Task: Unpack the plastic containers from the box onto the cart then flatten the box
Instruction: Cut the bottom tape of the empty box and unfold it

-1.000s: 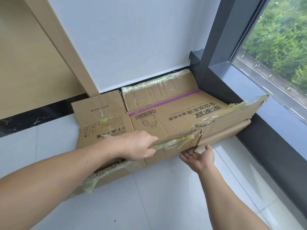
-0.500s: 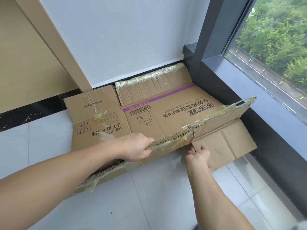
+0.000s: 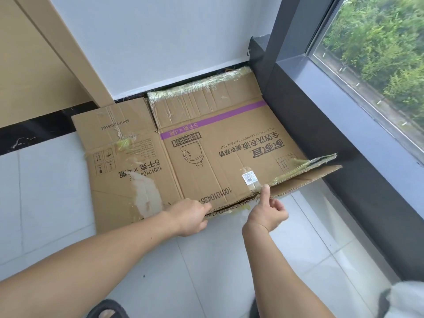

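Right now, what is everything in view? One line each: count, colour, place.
cardboard box: one, brown with a purple stripe, flattened on the floor in the corner below the window
label: one, white, on the box near its front edge
floor tiles: several, pale grey, around the box
floor strip: one, black, along the left wall's base
wall: one, white, behind the box
wood panel: one, beige, upper left
window frame: one, dark grey, right
sandal: one, black, bottom edge, cut off
fabric: one, pale, bottom right, unidentifiable
left hand: one, holds the box's near edge
right hand: one, thumb on that edge, fingers curled beneath
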Demonstrator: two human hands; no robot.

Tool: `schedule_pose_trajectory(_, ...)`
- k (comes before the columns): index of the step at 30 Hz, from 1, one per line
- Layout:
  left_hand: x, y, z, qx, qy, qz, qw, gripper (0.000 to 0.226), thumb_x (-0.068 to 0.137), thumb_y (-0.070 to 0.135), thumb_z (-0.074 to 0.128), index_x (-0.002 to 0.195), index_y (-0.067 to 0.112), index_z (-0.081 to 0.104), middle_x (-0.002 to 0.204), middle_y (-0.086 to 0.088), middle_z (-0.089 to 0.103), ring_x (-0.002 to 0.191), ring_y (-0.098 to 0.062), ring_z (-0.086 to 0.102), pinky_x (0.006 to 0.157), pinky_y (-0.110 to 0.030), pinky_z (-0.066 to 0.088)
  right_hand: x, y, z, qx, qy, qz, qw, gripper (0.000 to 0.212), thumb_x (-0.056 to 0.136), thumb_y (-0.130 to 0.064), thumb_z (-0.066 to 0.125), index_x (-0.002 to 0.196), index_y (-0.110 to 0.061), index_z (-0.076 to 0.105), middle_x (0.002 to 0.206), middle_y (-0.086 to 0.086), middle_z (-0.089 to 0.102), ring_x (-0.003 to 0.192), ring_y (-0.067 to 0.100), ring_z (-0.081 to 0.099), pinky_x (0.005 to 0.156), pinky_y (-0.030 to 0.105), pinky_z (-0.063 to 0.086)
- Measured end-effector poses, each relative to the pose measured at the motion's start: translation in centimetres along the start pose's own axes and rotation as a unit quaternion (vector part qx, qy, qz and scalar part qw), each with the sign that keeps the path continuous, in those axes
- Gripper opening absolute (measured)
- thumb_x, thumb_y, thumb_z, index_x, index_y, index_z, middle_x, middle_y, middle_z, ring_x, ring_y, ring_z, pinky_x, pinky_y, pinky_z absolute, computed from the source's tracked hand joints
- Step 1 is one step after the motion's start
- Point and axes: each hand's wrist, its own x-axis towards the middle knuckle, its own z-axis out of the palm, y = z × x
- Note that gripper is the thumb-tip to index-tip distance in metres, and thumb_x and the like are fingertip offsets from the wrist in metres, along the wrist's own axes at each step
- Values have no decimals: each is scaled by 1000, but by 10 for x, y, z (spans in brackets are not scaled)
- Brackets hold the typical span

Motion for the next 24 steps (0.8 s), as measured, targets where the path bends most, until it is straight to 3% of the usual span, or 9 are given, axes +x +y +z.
schedule_pose_trajectory(3,0,8,10,-6,10,-7,1000,41,96,38,45,130,15,45,116,-13,63,106,-37,62,81,-40,50,5,3,3,-38,-18,24,999,80,76,-40,82,137,-13,39,113,-5,60,97,17,59,87,31,42)
schedule_pose_trajectory(5,-2,14,19,-2,14,-7,1000,48,95,43,44,135,17,42,120,-12,61,106,-37,63,84,-42,52,12,6,4,-71,-17,29,997,62,75,-40,79,124,-15,49,103,-3,62,93,21,59,86,35,47)
schedule_pose_trajectory(7,-2,19,28,7,19,-9,1000,52,96,47,42,139,18,39,124,-13,59,106,-38,63,85,-44,52,18,9,5,-93,-5,24,995,38,79,-34,69,106,-13,52,91,0,58,83,26,54,74,35,46)
schedule_pose_trajectory(9,-1,23,34,13,24,-16,999,53,97,46,40,141,17,36,126,-14,56,107,-39,61,86,-45,51,20,12,1,-104,7,25,994,38,85,-29,58,120,-13,53,97,2,55,85,27,50,71,34,39)
schedule_pose_trajectory(11,0,28,37,17,25,-22,999,53,97,45,40,142,17,34,126,-15,54,107,-40,59,83,-45,49,22,17,-4,-87,16,41,995,51,92,-29,51,142,-23,45,116,0,53,99,26,51,80,34,38)
schedule_pose_trajectory(14,-3,34,41,2,17,-30,999,59,96,51,40,145,19,31,130,-13,52,111,-38,55,84,-43,46,23,21,-8,-48,33,65,996,52,93,-27,49,146,-28,44,127,-2,55,105,24,53,85,32,38)
schedule_pose_trajectory(20,-2,29,48,-131,17,-80,988,82,80,75,46,149,32,35,138,-1,49,121,-28,42,100,-41,42,32,33,-17,-44,38,35,998,45,91,-22,51,136,-19,55,114,0,61,100,26,56,87,35,44)
schedule_pose_trajectory(24,-8,37,70,-178,-19,-57,982,91,78,76,52,154,32,26,160,-3,20,148,-24,11,117,-51,24,51,52,-39,-171,37,77,982,37,96,-16,44,130,-1,51,117,20,57,105,37,55,93,44,45)
